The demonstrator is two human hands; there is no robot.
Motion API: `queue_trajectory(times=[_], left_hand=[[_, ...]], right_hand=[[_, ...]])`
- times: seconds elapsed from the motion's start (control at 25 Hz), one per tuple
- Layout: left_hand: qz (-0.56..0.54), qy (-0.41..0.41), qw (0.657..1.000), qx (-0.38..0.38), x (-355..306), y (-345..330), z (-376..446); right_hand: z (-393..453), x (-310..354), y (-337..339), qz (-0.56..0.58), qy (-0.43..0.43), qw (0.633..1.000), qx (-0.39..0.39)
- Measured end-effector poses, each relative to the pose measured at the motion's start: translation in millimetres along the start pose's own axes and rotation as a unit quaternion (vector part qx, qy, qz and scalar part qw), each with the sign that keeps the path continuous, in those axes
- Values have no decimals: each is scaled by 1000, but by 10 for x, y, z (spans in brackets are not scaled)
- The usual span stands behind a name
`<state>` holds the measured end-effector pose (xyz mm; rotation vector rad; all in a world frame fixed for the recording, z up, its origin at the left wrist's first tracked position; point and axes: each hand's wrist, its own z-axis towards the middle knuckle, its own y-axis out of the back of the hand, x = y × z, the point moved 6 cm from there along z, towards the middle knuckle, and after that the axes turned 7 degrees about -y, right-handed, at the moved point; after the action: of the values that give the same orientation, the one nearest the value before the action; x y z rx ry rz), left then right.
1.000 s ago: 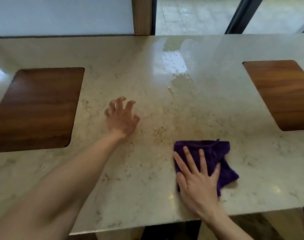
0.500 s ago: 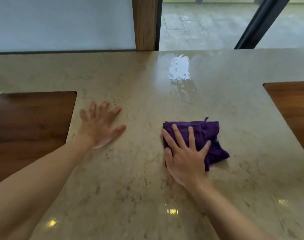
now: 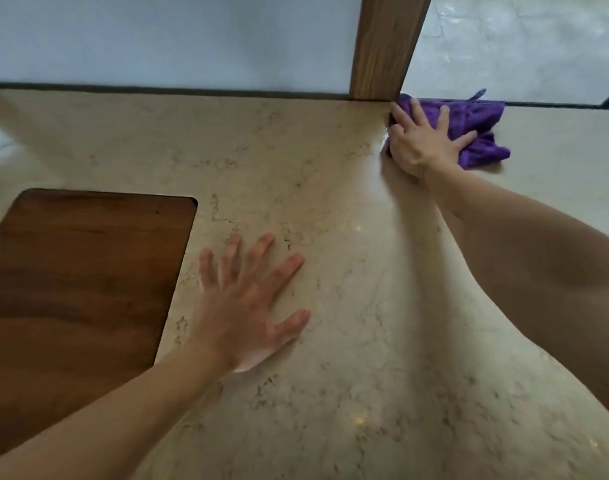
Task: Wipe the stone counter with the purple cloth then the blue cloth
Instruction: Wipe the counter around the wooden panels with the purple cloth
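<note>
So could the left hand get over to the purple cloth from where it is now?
Probably yes. The left hand lies flat on bare stone counter, nothing standing between it and the purple cloth; only the right hand covers part of it.

Single head-worn wide-angle view, looking forward and steeply down from above the near edge of the bench (image 3: 331, 202). The camera sits close over the left hand (image 3: 247, 306), which fills the lower centre, while the right hand (image 3: 424, 143) lies farther off, near the far edge at upper right. Both forearms enter from the bottom corners. Beyond the right hand the view reaches a wooden post (image 3: 382, 46) and pale wall (image 3: 157, 36). Straight edges bow near the frame margins.
</note>
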<state>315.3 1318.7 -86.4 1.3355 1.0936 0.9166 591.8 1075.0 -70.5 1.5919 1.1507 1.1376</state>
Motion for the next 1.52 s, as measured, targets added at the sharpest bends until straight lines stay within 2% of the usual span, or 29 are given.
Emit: queue_trajectory(times=[0.16,0.28,0.4,0.52,0.64,0.72,0.88,1.0,1.16,1.32,1.44,1.52], left_hand=[[4,15,1000,19,13,38,7],[-15,14,1000,16,-7,73,-12],[2,27,1000,-9,-18,142,-11],[60,27,998,-14,-164,266,-184],[-22,52,998,14,-236,301,-693],[-37,51,997,38,-225,271,-1138],[-43,63,994,72,-57,284,-1611],[-47,57,996,48,3,367,-1629],[-58,47,997,15,134,460,-1392],[-36,29,998,42,416,329,-1026],[-36,-2,997,62,644,251,-670],[-35,-24,997,68,753,212,-484]], right_hand=[[-332,68,-96,-51,95,994,13],[-1350,30,-290,-62,179,982,22],[-2602,-175,-606,-61,203,977,2],[-3897,-488,-874,-64,177,982,-14],[-5201,-796,-1150,-67,136,988,-35],[-6021,-875,-1286,-72,109,990,-43],[-6855,-592,-1575,-82,43,996,-4],[-6857,-333,-1637,-88,29,996,-5],[-6277,-161,-1502,-67,35,997,-21],[-5223,-74,-1297,-55,29,997,-54],[-4216,31,-1099,-51,22,998,-36],[-3413,70,-885,-32,5,998,-53]])
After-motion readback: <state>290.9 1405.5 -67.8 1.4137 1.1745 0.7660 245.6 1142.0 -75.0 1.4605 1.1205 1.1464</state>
